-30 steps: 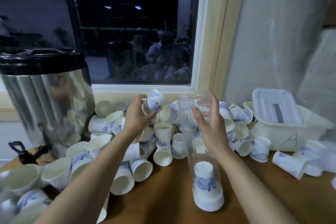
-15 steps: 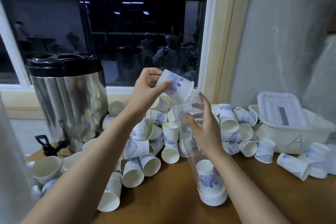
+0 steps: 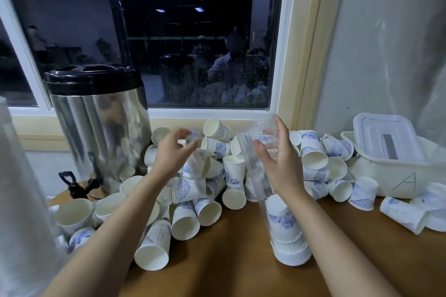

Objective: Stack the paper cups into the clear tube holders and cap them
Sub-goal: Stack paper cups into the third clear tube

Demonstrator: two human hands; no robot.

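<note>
Wooden table nearest to us is carrying the clear tube, which is standing on its white base below our right wrist and leaning a little to the left at its top. Inside it we are making out only a few stacked cups, nested mouth down at the bottom, under our right hand; the long stretch of tube above them is showing empty. That right hand is curling thumb and fingers round the upper part of the tube, just below its open mouth, and holding it steady. Our left hand is hovering to the left of the tube, above the heap, with fingers loosely curved and apart and nothing in them. It is blurred, so we are not able to tell whether the fingertips are touching a cup.

Under and beyond both hands the loose cups are lying in a tumbled pile, dozens of them, some already nested in short runs. Farther off, a steel urn is standing left of the left hand, a white bin is sitting right of the right hand, and a dark window is filling the back.

We are judging the job as barely begun: one tube is filling, its mouth is waiting for a cap, and nearly all the cups are waiting to go in
</note>
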